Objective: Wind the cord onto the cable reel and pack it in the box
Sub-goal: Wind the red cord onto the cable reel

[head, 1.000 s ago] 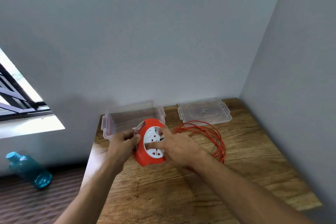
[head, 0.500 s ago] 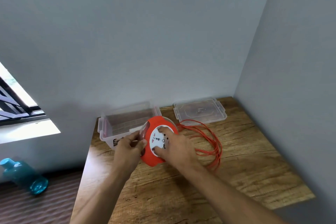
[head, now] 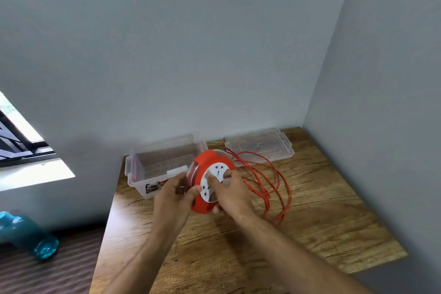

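Left hand [head: 175, 194]: closed around the left rim of the cable reel [head: 210, 184], thumb across the front edge; steadies the housing.
Right hand [head: 230, 192]: fingertips pinched onto the white socket face [head: 213, 181], placed to turn it.
Cable reel: held upright just above the wooden table [head: 310, 217], directly in front of the box [head: 152, 164].
Cord [head: 269, 184]: mostly unwound, lying in loose overlapping loops on the table to the right of the reel.
Box: clear, open, at the back left of the table; lid [head: 259, 147] lies apart at the back right.
Step in hand, judged: winding, early stage.
Method advised: keep the housing fixed, rotate the face evenly, let loops feed in one at a time.
Risk: crossed loops may snag at the reel mouth.
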`<state>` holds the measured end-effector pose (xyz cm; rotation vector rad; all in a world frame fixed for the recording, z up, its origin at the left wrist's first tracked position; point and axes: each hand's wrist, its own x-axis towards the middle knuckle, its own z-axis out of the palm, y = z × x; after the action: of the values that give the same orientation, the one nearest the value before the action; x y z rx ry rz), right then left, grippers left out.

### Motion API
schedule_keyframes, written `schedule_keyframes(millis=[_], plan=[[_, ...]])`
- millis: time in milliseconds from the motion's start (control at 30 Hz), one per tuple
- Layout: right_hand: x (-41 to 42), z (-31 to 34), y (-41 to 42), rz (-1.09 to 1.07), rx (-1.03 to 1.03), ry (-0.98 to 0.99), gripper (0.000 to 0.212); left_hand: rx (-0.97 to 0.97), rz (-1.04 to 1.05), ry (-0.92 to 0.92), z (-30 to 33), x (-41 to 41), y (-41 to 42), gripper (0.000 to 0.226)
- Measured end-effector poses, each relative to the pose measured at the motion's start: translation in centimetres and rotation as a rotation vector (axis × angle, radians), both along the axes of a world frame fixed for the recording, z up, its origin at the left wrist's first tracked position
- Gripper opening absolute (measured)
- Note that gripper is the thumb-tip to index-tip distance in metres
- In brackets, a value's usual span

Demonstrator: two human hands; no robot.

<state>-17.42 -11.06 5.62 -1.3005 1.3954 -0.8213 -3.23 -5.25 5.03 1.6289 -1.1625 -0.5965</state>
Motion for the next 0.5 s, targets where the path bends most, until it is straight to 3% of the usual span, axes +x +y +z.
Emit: schedule_keyframes(millis=[133,200,267,333,433,500], plan=[[-3.5,-1.3,-1.9,-0.089,-0.508,0.42,0.016,0.037,0.098,0.144,-0.1,2.1,-1.0,0.026],[-5.2,-2.2,-3.4,-0.06,-0.452,0.399,0.027,0.042,0.11,0.18,-0.3,2.8,-1.0,0.024],[-6.0,-2.8,-4.6,0.177,-0.255,0.304,0.037,0.051,0.108,0.196,-0.4,3.0,-1.1,0.022],[-6.4,-3.3,-5.4,0.361,-0.202,0.296,0.037,0.063,0.105,0.212,-0.3,3.2,-1.3,0.017],[-6.6,-4.3,-6.1,0.341,-0.248,0.333,0.016,0.075,0.069,0.228,-0.1,3.1,-1.2,0.022],[-6.8,-4.7,-6.5,0.266,-0.247,0.373,0.014,0.074,0.057,0.231,-0.1,3.0,-1.0,0.024]])
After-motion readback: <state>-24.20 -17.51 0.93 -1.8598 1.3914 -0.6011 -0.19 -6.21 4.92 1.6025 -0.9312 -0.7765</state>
